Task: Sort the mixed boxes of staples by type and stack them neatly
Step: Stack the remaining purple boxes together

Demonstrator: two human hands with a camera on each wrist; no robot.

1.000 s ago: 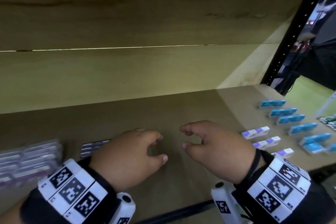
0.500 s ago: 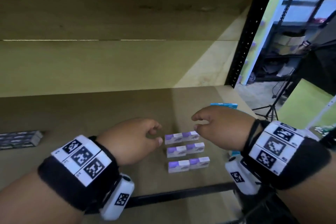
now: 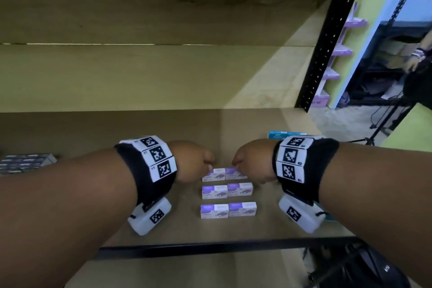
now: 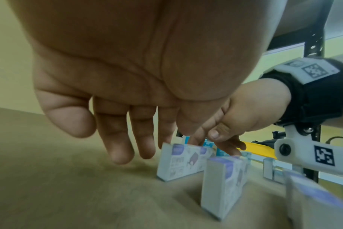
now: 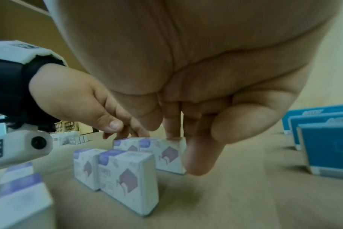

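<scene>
Near the middle of the head view, our left hand [image 3: 194,162] and right hand [image 3: 253,161] come down on the far pair of purple staple boxes [image 3: 224,174]; two more pairs sit below it. From the left wrist, our fingers [image 4: 119,136] hang straight, touching the box top. From the right wrist, straight fingers [image 5: 198,148] touch it too; blue boxes [image 5: 323,139] stand at right.

The print on the white-and-purple cardboard staple boxes [image 3: 226,190] and blue boxes [image 5: 323,144] is too blurred to read.
</scene>
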